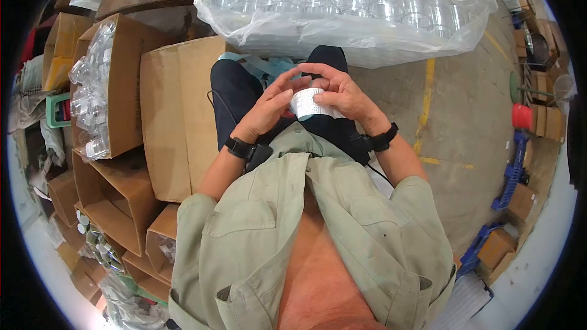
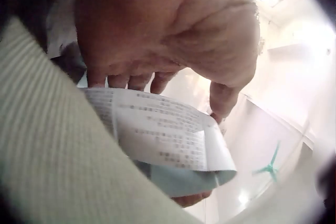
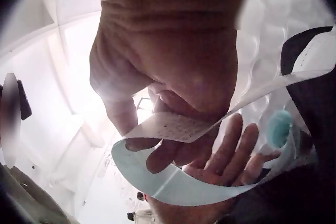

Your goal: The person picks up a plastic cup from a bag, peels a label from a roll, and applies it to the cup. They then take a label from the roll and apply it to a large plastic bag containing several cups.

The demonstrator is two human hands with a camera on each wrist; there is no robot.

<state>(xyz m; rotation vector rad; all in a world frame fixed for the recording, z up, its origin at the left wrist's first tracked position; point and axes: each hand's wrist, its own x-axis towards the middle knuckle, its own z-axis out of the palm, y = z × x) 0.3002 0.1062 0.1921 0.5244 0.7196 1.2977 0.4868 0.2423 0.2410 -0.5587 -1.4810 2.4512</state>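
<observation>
A white strip of printed labels (image 1: 309, 105) on pale blue backing curves between the hands, above the lap. My right hand (image 1: 350, 99) pinches the strip, thumb on the printed side and fingers behind it. Close beside, my left hand (image 1: 269, 109) has its thumb tip at the strip's edge. Its other fingers (image 3: 231, 145) stretch out loosely behind the strip in the right wrist view. Small printed text shows on the label face (image 2: 157, 127) in the left wrist view, too blurred to read. More pale blue strip (image 1: 263, 66) trails between the knees.
A big clear bag (image 1: 275, 36) of transparent jars lies ahead of the knees. At the left stand a closed carton (image 1: 177, 122) and an open carton (image 1: 131, 85) with clear plastic bottles (image 1: 92, 107). Concrete floor (image 1: 391, 101) with yellow lines spreads right.
</observation>
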